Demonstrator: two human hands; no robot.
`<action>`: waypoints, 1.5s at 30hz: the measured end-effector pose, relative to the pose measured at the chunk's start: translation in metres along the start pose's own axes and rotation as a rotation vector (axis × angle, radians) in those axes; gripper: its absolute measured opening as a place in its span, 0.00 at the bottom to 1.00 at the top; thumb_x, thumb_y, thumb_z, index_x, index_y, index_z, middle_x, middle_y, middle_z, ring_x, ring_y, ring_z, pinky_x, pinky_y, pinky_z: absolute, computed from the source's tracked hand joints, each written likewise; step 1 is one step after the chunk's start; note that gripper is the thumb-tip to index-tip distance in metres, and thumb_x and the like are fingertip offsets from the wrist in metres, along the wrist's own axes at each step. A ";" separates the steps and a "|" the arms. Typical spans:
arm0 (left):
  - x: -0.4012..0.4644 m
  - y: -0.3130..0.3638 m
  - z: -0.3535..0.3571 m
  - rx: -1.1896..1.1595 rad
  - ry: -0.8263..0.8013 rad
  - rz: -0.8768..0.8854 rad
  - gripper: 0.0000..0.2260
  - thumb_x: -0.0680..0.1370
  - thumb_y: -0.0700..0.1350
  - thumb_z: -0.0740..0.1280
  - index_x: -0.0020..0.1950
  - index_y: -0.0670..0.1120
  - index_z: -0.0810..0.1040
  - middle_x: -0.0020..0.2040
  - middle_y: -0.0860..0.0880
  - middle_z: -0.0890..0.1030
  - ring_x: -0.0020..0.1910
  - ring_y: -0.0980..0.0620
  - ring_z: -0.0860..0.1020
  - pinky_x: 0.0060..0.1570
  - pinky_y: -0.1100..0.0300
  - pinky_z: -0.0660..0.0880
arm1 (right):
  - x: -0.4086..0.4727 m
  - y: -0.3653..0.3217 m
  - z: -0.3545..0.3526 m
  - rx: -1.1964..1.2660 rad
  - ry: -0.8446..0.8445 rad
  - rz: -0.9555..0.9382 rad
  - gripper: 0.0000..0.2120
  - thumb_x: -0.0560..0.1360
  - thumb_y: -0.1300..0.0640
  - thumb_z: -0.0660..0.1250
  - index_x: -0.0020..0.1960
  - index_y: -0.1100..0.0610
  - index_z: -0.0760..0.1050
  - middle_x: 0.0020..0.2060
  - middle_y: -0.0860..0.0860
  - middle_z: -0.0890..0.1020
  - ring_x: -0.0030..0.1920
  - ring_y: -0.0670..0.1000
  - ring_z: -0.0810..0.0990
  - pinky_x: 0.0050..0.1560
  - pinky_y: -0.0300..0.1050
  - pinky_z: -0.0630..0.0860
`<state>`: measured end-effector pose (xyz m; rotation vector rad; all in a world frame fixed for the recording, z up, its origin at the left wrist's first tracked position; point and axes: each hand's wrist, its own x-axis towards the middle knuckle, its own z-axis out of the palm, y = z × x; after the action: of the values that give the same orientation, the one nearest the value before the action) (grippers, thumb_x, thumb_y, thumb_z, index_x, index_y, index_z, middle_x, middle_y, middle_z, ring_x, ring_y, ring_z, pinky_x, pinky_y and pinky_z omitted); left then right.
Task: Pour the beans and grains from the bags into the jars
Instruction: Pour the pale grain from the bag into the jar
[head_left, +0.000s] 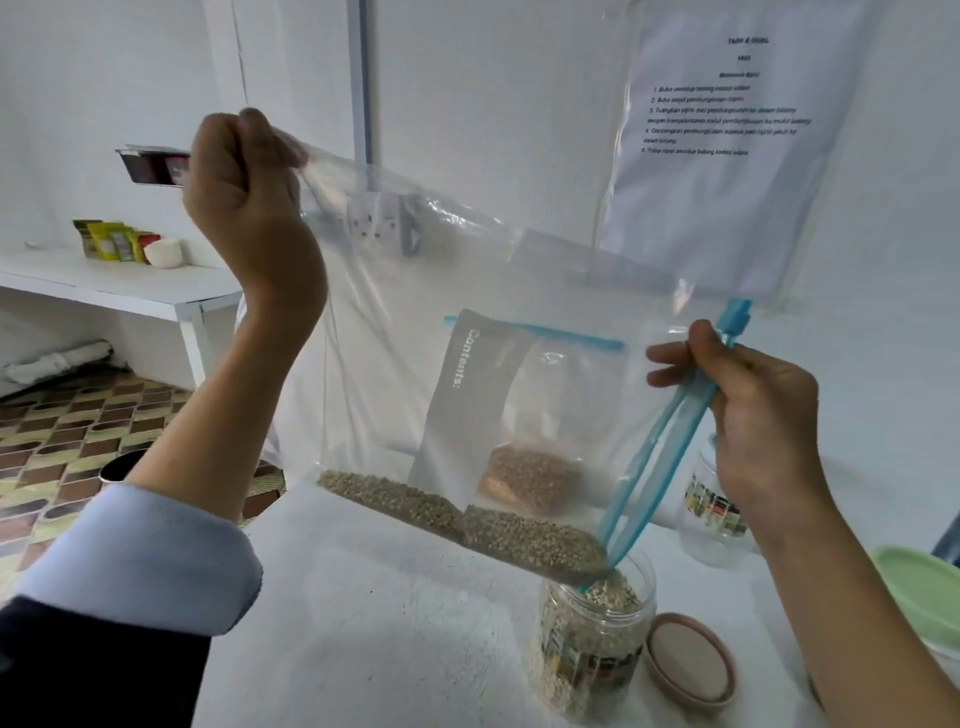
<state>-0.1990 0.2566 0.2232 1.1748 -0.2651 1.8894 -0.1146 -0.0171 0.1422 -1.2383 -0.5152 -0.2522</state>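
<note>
Nearest the camera, one open jar (592, 634) is being filled on the white desk (374, 623) — pale grains (467, 514) are being funnelled into its mouth from the lowest corner of one large clear zip bag (415, 332). One brown lid (691, 660) is lying flat just beside the jar, on its right. At the right edge a green lid (924, 587) is being cut off by the frame.

The bag is being held tilted between two hands. Its blue zipper strip (654, 447) is being pinched by the fingers of the right hand (748, 410), thumb on top, so that the opening is kept narrow above the jar. The opposite, upper corner is being gripped in the curled fingers of the left hand (249, 192), raised high. The grains are being gathered along the bag's lower edge.

Behind the bag a second zip bag (530, 467) holding brown grains is being seen through the plastic, partly blurred. A second jar (711, 509), with a printed label, is being half hidden by the right wrist.

Farther back, one printed sheet (727, 135) is being displayed on the wall, and on the left shelf (104, 280) several packets (111, 241) are being kept — the count cannot be told.
</note>
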 end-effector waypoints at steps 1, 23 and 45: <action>0.000 0.000 0.000 0.001 -0.001 -0.001 0.15 0.80 0.36 0.56 0.34 0.49 0.66 0.25 0.60 0.73 0.24 0.62 0.65 0.28 0.71 0.60 | 0.000 0.002 0.000 0.003 -0.001 0.009 0.15 0.76 0.53 0.67 0.32 0.52 0.84 0.36 0.51 0.85 0.36 0.53 0.82 0.63 0.56 0.74; 0.000 -0.004 0.001 0.009 -0.004 -0.006 0.15 0.80 0.37 0.57 0.34 0.49 0.66 0.25 0.60 0.73 0.25 0.63 0.65 0.28 0.69 0.61 | -0.007 0.014 -0.010 -0.046 -0.087 0.022 0.09 0.61 0.48 0.72 0.33 0.54 0.84 0.34 0.53 0.85 0.32 0.51 0.82 0.43 0.40 0.80; -0.002 -0.004 0.000 0.024 0.013 0.016 0.16 0.80 0.36 0.56 0.34 0.50 0.65 0.25 0.61 0.74 0.25 0.63 0.66 0.30 0.71 0.61 | 0.002 0.020 -0.002 -0.089 -0.073 0.067 0.05 0.71 0.57 0.71 0.39 0.58 0.82 0.35 0.46 0.86 0.42 0.41 0.82 0.46 0.25 0.72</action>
<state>-0.1954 0.2580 0.2205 1.1794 -0.2457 1.9186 -0.1033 -0.0123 0.1265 -1.3525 -0.5285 -0.1751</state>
